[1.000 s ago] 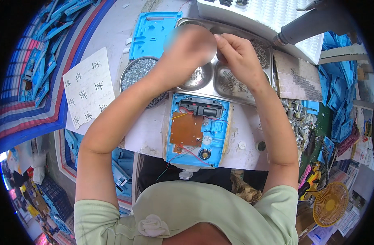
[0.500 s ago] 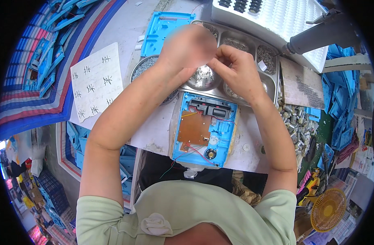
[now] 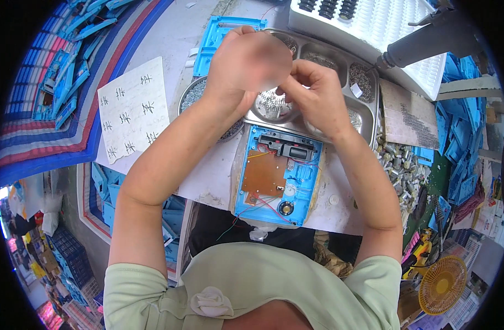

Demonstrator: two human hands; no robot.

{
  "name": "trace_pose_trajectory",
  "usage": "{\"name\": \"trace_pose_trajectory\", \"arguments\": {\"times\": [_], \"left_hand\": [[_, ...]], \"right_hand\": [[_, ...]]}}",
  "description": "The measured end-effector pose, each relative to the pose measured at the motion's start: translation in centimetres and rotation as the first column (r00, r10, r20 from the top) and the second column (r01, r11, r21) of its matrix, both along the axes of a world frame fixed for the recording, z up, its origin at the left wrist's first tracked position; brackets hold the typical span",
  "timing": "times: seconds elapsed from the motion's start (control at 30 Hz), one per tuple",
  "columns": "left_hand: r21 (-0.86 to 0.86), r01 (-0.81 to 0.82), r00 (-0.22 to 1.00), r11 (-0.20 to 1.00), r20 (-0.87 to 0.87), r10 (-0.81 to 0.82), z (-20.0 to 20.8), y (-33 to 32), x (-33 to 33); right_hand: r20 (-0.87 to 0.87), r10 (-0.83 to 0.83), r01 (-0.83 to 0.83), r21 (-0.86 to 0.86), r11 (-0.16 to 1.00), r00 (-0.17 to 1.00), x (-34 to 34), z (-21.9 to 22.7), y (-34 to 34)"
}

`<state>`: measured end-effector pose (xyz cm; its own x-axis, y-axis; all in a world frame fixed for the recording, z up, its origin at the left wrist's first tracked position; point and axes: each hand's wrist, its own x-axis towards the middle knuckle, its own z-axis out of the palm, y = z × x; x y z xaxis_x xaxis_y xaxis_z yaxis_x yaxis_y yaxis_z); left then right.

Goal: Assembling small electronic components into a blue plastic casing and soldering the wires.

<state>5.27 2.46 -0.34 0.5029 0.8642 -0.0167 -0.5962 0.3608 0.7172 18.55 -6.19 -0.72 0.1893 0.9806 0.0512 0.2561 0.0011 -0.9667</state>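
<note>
Both my hands meet over a steel compartment tray (image 3: pixel 375 118) that holds small metal parts. My left hand (image 3: pixel 232 69) is raised above the tray's left side, and a blurred patch covers its fingers. Close beside it, my right hand (image 3: pixel 322 99) has thumb and forefinger pinched together; whatever they hold is too small or hidden. Below the hands lies a blue plastic housing (image 3: pixel 301 206) with a brown circuit board (image 3: pixel 264 175), a black part (image 3: pixel 290 149), a small round speaker (image 3: pixel 285 208) and loose thin wires. A round metal dish (image 3: pixel 192 94) of small silvery pieces sits partly behind my left forearm.
A handwritten paper sheet (image 3: pixel 133 113) lies at the left. Behind the tray are a blue plastic panel (image 3: pixel 208 47) and a white foam tray (image 3: pixel 373 33). A dark power-driver-like tool (image 3: pixel 428 47) hangs at the right, above a heap of metal parts (image 3: pixel 397 170).
My left hand has turned and shifted slightly left and up, its upper fingers showing more. My right hand stays pinched in nearly the same place. The whole view has moved slightly.
</note>
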Motion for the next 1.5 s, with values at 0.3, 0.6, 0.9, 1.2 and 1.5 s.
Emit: {"name": "trace_pose_trajectory", "arguments": {"times": [0.3,0.6,0.9,1.2,1.5], "left_hand": [[0.242,0.552,0.742,0.798,-0.579,-0.338,1.6,0.6,-3.2],[0.197,0.568,0.691,0.799,-0.642,-0.333,1.2,0.6,-3.3],[-0.344,0.776,0.551,0.528,-0.038,-0.834,-0.1,1.9,-3.8],[0.023,0.627,0.633,0.779,-0.598,-0.492,0.1,0.2,-4.2],[0.147,0.535,0.712,0.832,-0.608,-0.351,-0.1,-0.5,-3.8]], "right_hand": [[-0.05,0.248,-0.25,-0.045,0.967,0.968,2.6,2.7,-1.0],[0.265,0.067,-0.107,0.139,0.984,0.962,2.6,0.9,-0.5],[0.607,-0.166,-0.336,0.624,0.706,0.777,2.2,0.2,0.0],[0.367,-0.006,-0.136,0.359,0.924,0.93,2.1,-0.6,-0.8],[-0.022,0.116,-0.117,-0.036,0.993,0.993,1.0,0.7,-0.8]]}}
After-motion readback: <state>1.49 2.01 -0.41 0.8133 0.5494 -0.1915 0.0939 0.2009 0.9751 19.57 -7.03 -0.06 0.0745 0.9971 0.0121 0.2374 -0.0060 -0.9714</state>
